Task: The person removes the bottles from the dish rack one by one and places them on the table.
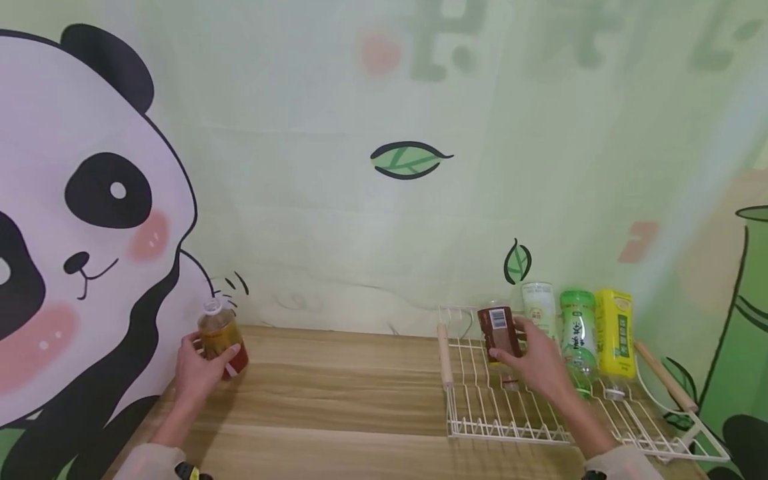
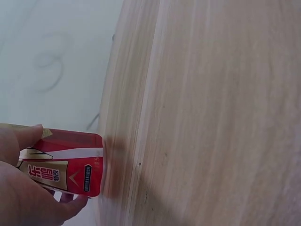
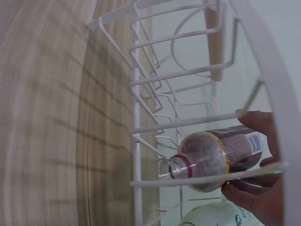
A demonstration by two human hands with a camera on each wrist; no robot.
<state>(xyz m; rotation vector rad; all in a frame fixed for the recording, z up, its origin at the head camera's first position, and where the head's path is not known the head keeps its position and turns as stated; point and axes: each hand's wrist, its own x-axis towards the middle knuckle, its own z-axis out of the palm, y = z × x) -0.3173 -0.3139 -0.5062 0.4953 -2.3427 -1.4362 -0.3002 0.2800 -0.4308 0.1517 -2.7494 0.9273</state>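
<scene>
At the left of the table my left hand (image 1: 201,370) grips a capless plastic bottle (image 1: 223,343) with a gold and red label. That bottle stands neck up, tilted a little; its red label base is close to the wood in the left wrist view. Over the left part of a white wire rack (image 1: 510,437), my right hand (image 1: 537,357) holds a clear bottle with a dark brown label (image 1: 500,330), neck down. In the right wrist view, the bottle's open neck (image 3: 171,168) points down among the rack's wires, with thumb and fingers around its label.
Further right in the rack, several containers stand neck down: a pale one (image 1: 540,303), a green-labelled bottle (image 1: 579,327) and a yellow one (image 1: 616,333). The rack has wooden handles (image 1: 444,355) at both sides. A panda-printed cloth (image 1: 336,220) hangs behind the wooden table (image 1: 336,393).
</scene>
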